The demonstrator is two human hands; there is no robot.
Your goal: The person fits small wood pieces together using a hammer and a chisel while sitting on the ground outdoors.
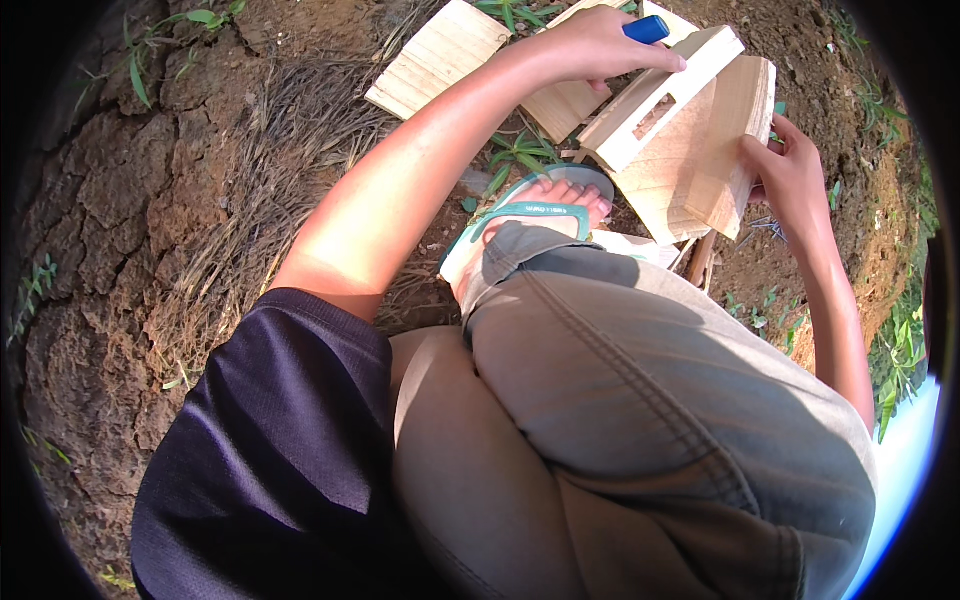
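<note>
A box-like piece of pale wooden boards point(668, 185) stands tilted in front of my foot. Its left side board point(690, 90) has a rectangular slot cut through it. My left hand point(600, 45) is closed around something with a blue rounded end point(646, 30); the rest of that thing is hidden in the palm. One finger of this hand rests on the top of the slotted board. On the other side, my right hand point(785, 170) grips the outer edge of the right side board point(735, 150), thumb on the near face and the other fingers mostly behind it.
Loose pale boards point(440, 58) lie on the ground beyond my left forearm. My foot in a green flip-flop point(540, 210) is close to the wooden piece. Thin nails point(770, 229) lie on the soil by my right wrist. Dry grass point(260, 190) and cracked earth point(90, 250) spread to the left.
</note>
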